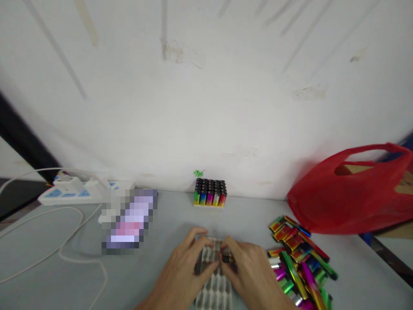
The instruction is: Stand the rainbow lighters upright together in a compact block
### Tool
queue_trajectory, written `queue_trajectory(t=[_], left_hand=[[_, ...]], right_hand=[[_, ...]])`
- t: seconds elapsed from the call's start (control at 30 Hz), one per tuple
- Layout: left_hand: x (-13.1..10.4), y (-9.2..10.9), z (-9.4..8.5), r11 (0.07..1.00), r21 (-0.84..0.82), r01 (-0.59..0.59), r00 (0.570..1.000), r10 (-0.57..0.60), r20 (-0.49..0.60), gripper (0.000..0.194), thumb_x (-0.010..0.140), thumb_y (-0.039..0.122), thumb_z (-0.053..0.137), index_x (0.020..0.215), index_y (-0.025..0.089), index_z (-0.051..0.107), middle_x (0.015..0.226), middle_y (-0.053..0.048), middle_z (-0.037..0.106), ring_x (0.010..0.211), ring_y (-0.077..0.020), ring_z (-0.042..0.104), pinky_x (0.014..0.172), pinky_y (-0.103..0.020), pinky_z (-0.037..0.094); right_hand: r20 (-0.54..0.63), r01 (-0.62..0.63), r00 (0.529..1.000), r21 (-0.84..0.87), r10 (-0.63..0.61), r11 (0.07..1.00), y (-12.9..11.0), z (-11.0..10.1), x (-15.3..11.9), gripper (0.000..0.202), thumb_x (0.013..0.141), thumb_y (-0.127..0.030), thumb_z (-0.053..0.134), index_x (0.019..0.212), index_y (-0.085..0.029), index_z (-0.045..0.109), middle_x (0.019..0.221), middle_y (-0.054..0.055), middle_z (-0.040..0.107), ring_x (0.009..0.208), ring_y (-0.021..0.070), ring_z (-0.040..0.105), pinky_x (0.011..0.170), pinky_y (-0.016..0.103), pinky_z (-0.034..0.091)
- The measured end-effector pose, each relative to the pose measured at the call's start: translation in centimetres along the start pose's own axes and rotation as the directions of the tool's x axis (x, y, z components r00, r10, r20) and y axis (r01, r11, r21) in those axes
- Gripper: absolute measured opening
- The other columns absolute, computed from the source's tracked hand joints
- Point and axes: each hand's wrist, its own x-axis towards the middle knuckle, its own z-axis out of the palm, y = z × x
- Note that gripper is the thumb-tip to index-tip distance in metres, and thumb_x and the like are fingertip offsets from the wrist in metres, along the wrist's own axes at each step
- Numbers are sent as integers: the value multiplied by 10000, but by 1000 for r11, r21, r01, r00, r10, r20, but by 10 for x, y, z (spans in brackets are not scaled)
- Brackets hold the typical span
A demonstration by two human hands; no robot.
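Note:
A pale moulded tray (pixel 215 293) with rows of small hollows lies on the table between my hands. My left hand (pixel 189 269) is at its left side, fingers at the far edge and thumb reaching across the hollows, gripping it. My right hand (pixel 250 267) is closed over the tray's right side. Between its thumb and fingers the black top of a lighter (pixel 226 258) shows; the rest of it is hidden. To the right of that hand is a loose pile of shiny coloured lighters (pixel 295 275).
Against the wall stands a block of upright lighters (pixel 210 196) in rows. A red plastic bag (pixel 342 198) sits at the right. On the left are a blurred-out phone (pixel 134 221), a white power strip (pixel 74 193) and a loose white cable (pixel 77 260).

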Motion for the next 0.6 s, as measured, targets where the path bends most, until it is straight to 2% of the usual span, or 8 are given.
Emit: queue_trajectory(t=[0.07,0.17,0.23,0.33,0.43,0.5,0.53,0.6], left_hand=[[0,-1,0,1000,-17,-21,1000,21,16,287,935,121,772,1177,275,792,1454,-81,689,1209,-303,747,1057,-423,615],[0,-2,0,997,-49,-65,998,66,8,277,938,129,763,1177,268,790,1373,-77,734,1197,-293,752,1066,-412,618],[0,-2,0,994,-67,-81,997,81,1,286,946,133,752,1191,273,796,1383,-74,745,1208,-292,755,1083,-419,617],[0,-3,1,991,-86,-100,995,101,14,348,966,122,721,1243,313,812,1457,-54,742,1248,-288,761,1148,-444,597],[-1,-6,3,988,-77,-131,991,132,15,370,991,125,689,1265,335,822,1495,-46,739,1285,-288,764,1184,-451,587],[-1,-7,3,988,-52,-146,989,146,7,370,999,131,675,1270,333,825,1509,-53,731,1300,-294,763,1173,-447,599],[-1,-7,2,988,-38,-152,988,152,0,371,998,132,673,1269,332,828,1510,-58,728,1299,-297,764,1163,-442,607],[-1,-5,1,986,-21,-164,986,164,-7,374,993,130,674,1266,329,834,1489,-67,728,1292,-298,764,1141,-427,618]], right_hand=[[-32,-3,999,76,6,997,0,1,-1,179,989,-125,644,1121,-246,635,852,2,781,737,257,775,679,319,413],[-163,-38,983,288,88,957,-2,-4,-3,181,1100,-304,586,1271,-243,577,786,-35,682,666,223,675,658,314,424],[-220,-69,958,448,184,891,-5,-11,-5,188,1148,-419,533,1218,-251,579,851,-10,665,758,223,656,718,318,469],[-216,-129,915,644,341,754,-10,-20,-6,327,1175,-545,472,1109,-261,619,930,25,654,893,234,642,806,325,503],[-211,-137,849,797,484,588,-12,-22,-1,422,1143,-664,500,1202,-269,639,833,-8,579,770,211,568,677,300,468],[-178,-91,824,896,538,435,-10,-19,5,473,1110,-720,538,1236,-275,636,786,-30,548,666,180,497,576,272,407],[-130,-69,834,940,536,336,-8,-16,8,512,1073,-759,578,1200,-268,648,742,-45,524,602,163,447,525,260,367],[31,-81,885,993,464,88,-3,-11,12,603,967,-843,667,1023,-243,664,622,-86,416,490,125,297,439,240,264]])
